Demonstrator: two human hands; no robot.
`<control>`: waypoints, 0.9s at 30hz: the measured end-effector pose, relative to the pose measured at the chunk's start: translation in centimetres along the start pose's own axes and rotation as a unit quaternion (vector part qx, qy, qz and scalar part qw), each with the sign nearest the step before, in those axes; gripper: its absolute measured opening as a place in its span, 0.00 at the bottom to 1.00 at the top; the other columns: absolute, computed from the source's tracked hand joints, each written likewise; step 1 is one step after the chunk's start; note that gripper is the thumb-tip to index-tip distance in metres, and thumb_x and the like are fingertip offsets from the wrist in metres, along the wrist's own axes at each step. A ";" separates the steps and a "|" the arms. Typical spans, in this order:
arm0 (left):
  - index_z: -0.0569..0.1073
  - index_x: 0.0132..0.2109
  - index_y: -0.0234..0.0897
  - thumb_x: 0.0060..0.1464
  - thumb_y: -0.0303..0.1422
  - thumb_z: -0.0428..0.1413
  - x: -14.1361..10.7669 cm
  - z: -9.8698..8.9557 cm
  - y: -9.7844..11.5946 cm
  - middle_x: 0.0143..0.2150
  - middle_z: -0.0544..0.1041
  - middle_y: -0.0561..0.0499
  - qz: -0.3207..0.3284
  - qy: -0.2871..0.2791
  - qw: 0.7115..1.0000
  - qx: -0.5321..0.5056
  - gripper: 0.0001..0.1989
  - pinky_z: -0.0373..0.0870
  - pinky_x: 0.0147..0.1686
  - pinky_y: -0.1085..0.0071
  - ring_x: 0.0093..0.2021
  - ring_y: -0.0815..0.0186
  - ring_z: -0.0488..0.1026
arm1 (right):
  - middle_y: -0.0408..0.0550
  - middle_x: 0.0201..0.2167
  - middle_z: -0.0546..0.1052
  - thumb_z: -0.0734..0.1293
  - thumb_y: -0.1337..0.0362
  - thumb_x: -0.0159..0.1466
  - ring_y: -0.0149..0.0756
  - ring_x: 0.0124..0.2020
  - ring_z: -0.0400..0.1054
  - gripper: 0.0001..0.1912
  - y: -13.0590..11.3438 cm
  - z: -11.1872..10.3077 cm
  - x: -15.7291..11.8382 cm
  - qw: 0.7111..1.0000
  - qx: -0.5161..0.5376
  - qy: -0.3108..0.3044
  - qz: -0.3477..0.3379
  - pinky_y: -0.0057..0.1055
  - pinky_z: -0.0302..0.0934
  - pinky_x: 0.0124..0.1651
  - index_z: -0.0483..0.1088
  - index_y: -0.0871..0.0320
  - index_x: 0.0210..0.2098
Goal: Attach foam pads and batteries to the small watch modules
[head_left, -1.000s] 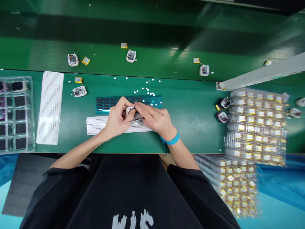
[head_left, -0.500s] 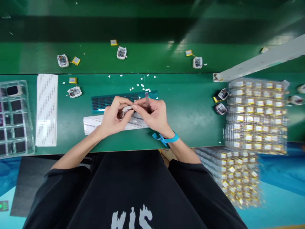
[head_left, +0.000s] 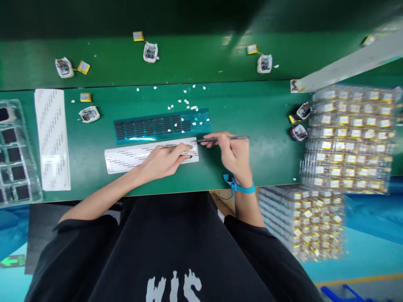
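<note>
Down on the glossy green bench [head_left: 258,121], a long white paper strip [head_left: 132,157] printed with fine dark text serves as the landmark. The left hand [head_left: 163,161] lies flat on the strip's right half, fingers stretched out and pressing the paper down, holding nothing. Just past the strip's right end, the right hand [head_left: 234,153] pinches thin metal tweezers [head_left: 220,138] between thumb and fingers; the tweezers lie nearly level, their fine tips at the strip's upper right corner, close to the left fingertips. Whether the tips hold anything is too small to tell. A blue wristband [head_left: 244,188] circles the right wrist.

Directly beyond the strip, touching its far edge, lies a shiny teal film sheet [head_left: 157,126] carrying rows of small dark rectangular pads. Small white flecks [head_left: 185,102] are scattered on and beyond its right part. To the strip's left rests a rounded white casing [head_left: 89,114] with an exposed circuit board, wired to a flat yellow cell [head_left: 85,97]. Farther left lies a second white strip [head_left: 52,138], set lengthwise away from the person, and beyond that a clear moulded tray [head_left: 15,167] with square pockets. Well right of the strip, stacked clear trays [head_left: 349,138] hold many gold-and-silver cells.
</note>
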State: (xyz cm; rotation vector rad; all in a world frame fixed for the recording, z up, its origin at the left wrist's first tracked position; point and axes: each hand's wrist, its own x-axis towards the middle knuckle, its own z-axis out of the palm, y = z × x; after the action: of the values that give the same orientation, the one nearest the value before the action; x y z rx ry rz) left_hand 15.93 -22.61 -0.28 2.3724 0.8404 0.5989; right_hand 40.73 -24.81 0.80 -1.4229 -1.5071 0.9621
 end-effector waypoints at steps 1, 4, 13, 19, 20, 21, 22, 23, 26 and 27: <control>0.74 0.57 0.35 0.75 0.33 0.49 0.1 0.2 -0.2 0.47 0.88 0.45 -0.011 -0.007 1.000 -0.005 0.12 0.75 0.30 0.71 0.30 0.63 0.84 | 0.52 0.40 0.87 0.63 0.39 0.74 0.40 0.36 0.83 0.30 0.2 -0.2 0.2 0.998 0.033 -0.037 0.040 0.39 0.79 0.42 0.83 0.54 0.31; 0.74 0.56 0.34 0.75 0.33 0.50 0.4 0.2 -0.3 0.50 0.88 0.44 -0.046 -0.013 0.997 -0.056 0.11 0.76 0.31 0.72 0.28 0.67 0.83 | 0.55 0.44 0.88 0.70 0.38 0.68 0.41 0.37 0.84 0.27 0.4 -0.9 0.8 0.976 0.129 -0.086 0.152 0.37 0.81 0.39 0.84 0.57 0.36; 0.75 0.54 0.35 0.73 0.32 0.52 0.6 0.1 -0.3 0.48 0.88 0.44 -0.059 0.002 0.992 -0.109 0.10 0.72 0.27 0.73 0.24 0.69 0.78 | 0.58 0.38 0.88 0.77 0.40 0.61 0.41 0.34 0.85 0.27 0.4 -2.1 1.5 0.952 0.177 -0.094 0.233 0.35 0.83 0.39 0.82 0.60 0.37; 0.76 0.53 0.35 0.73 0.32 0.52 0.8 0.1 -0.3 0.43 0.88 0.46 -0.053 0.006 0.993 -0.107 0.10 0.65 0.23 0.74 0.20 0.71 0.74 | 0.58 0.35 0.88 0.77 0.40 0.62 0.40 0.32 0.84 0.27 0.6 -2.0 2.5 0.947 0.178 -0.101 0.247 0.31 0.81 0.35 0.80 0.61 0.36; 0.75 0.53 0.35 0.73 0.32 0.52 0.8 0.0 -0.3 0.43 0.88 0.46 -0.053 0.007 0.993 -0.105 0.10 0.65 0.23 0.74 0.20 0.72 0.73 | 0.57 0.35 0.87 0.77 0.39 0.62 0.38 0.31 0.84 0.28 0.6 -2.0 2.6 0.947 0.177 -0.112 0.245 0.30 0.81 0.34 0.79 0.61 0.36; 0.75 0.53 0.35 0.73 0.32 0.52 0.8 0.0 -0.3 0.43 0.88 0.46 -0.054 0.006 0.993 -0.102 0.09 0.65 0.23 0.74 0.19 0.72 0.72 | 0.56 0.34 0.87 0.76 0.38 0.62 0.37 0.29 0.83 0.28 0.6 -1.9 2.8 0.946 0.176 -0.125 0.242 0.29 0.80 0.32 0.79 0.61 0.36; 0.75 0.53 0.35 0.73 0.32 0.52 0.8 0.0 -0.3 0.43 0.88 0.46 -0.054 0.005 0.993 -0.100 0.10 0.65 0.23 0.74 0.19 0.72 0.72 | 0.55 0.34 0.87 0.76 0.37 0.61 0.35 0.26 0.82 0.29 0.7 -1.9 3.0 0.946 0.175 -0.137 0.238 0.28 0.78 0.29 0.78 0.60 0.36; 0.75 0.53 0.35 0.73 0.32 0.52 0.8 0.0 -0.3 0.42 0.88 0.46 -0.055 0.004 0.994 -0.099 0.10 0.65 0.23 0.74 0.19 0.72 0.71 | 0.54 0.33 0.87 0.76 0.36 0.61 0.34 0.24 0.80 0.30 0.7 -1.8 3.1 0.945 0.175 -0.148 0.233 0.27 0.76 0.26 0.77 0.60 0.37; 0.75 0.53 0.35 0.73 0.32 0.52 0.8 0.1 -0.4 0.41 0.88 0.46 -0.057 -0.001 0.993 -0.099 0.10 0.65 0.24 0.74 0.19 0.71 0.71 | 0.49 0.29 0.85 0.75 0.35 0.61 0.31 0.22 0.78 0.30 1.1 -1.6 3.5 0.948 0.180 -0.160 0.208 0.24 0.73 0.22 0.76 0.59 0.36; 0.75 0.53 0.35 0.73 0.32 0.52 0.8 0.1 -0.4 0.42 0.88 0.46 -0.057 -0.002 0.993 -0.099 0.10 0.65 0.24 0.74 0.19 0.71 0.71 | 0.47 0.27 0.84 0.75 0.35 0.62 0.31 0.22 0.77 0.30 1.2 -1.6 3.6 0.950 0.183 -0.157 0.197 0.24 0.73 0.23 0.76 0.58 0.35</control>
State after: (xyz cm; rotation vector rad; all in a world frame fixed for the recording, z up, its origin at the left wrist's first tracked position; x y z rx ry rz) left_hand 16.35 -21.87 -0.46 2.1322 0.8661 0.6029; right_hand 42.66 -21.17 0.49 -1.3606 -1.1873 1.6870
